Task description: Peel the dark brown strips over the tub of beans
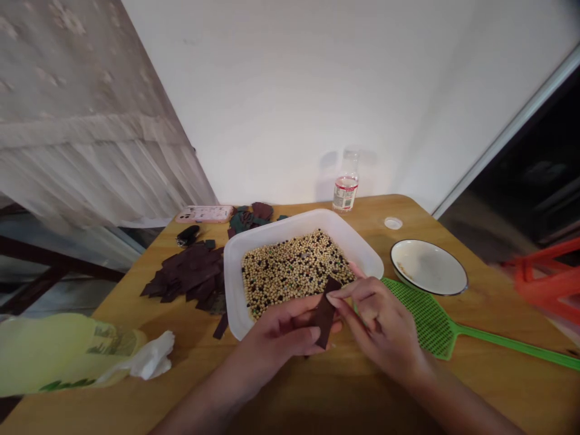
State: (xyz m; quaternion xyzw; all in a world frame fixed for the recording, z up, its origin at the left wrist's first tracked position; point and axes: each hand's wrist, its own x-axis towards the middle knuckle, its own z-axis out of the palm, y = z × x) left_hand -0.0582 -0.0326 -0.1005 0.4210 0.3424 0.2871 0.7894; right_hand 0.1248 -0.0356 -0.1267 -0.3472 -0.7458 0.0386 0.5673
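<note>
A dark brown flat strip (325, 320) is held upright at a slant over the near edge of a white tub (235, 302). My left hand (283, 332) grips its lower part, with the thumb across the front. The fingertips of my right hand (378, 320) pinch its upper right edge. Inside the tub lie many small beige and dark beads (290, 266). A pile of similar dark pieces (190, 272) rests left of the tub, and more brown and green pieces (249, 219) lie behind it.
A green fly swatter (426, 317) and a white enamel dish (430, 266) lie at the right. Behind stand a clear bottle (345, 190) and a white cap (393, 223). A phone (205, 214), black object (188, 234), yellow-green container (58, 353) and crumpled tissue (151, 357) are at left.
</note>
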